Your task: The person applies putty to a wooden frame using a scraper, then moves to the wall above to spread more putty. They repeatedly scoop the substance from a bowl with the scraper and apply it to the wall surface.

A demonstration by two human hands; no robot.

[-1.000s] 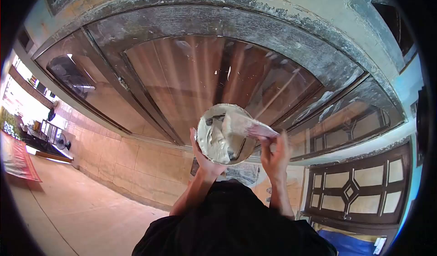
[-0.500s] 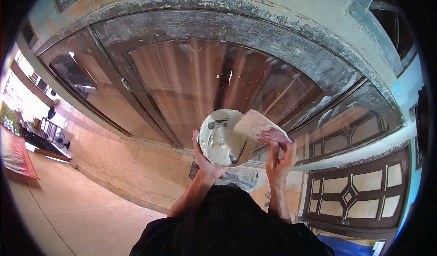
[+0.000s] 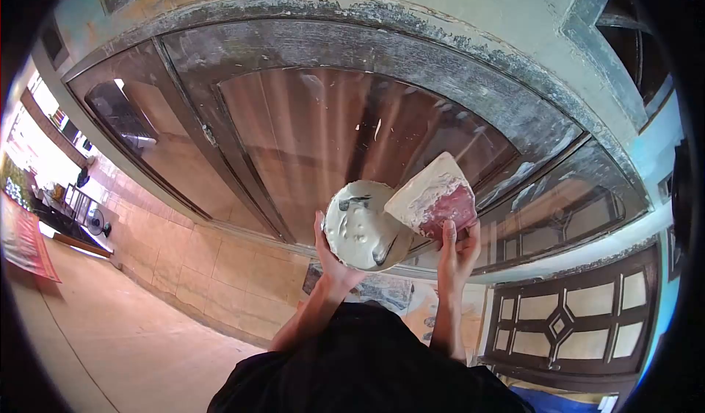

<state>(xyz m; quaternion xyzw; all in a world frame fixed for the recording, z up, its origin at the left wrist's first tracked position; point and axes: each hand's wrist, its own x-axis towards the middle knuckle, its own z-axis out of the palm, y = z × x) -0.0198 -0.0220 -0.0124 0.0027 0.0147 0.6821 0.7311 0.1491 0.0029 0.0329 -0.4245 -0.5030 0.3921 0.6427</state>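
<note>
A round container [image 3: 356, 229] holds white paste, with darker smears on its inside. My left hand [image 3: 334, 262] grips it from the left and below. Between the thumb and fingers of my right hand [image 3: 457, 255] is a flat pink spreader [image 3: 448, 203], its upper and left parts coated in white paste. The spreader's left corner is beside the container's right rim; whether they touch I cannot tell. Behind both stands a dark wooden door [image 3: 294, 126] with glass panels and a worn, whitish-patched frame.
Stained sheets [image 3: 385, 288] lie on the tiled floor [image 3: 250, 281] below the container. At the lower right is a brown panelled door [image 3: 573, 321]. A fan [image 3: 95, 222] and a red cloth [image 3: 28, 240] are at the far left.
The spreader has turned and tilted up, moving right from over the container, so more of its pink face shows. My right hand has turned with it. The container has barely moved.
</note>
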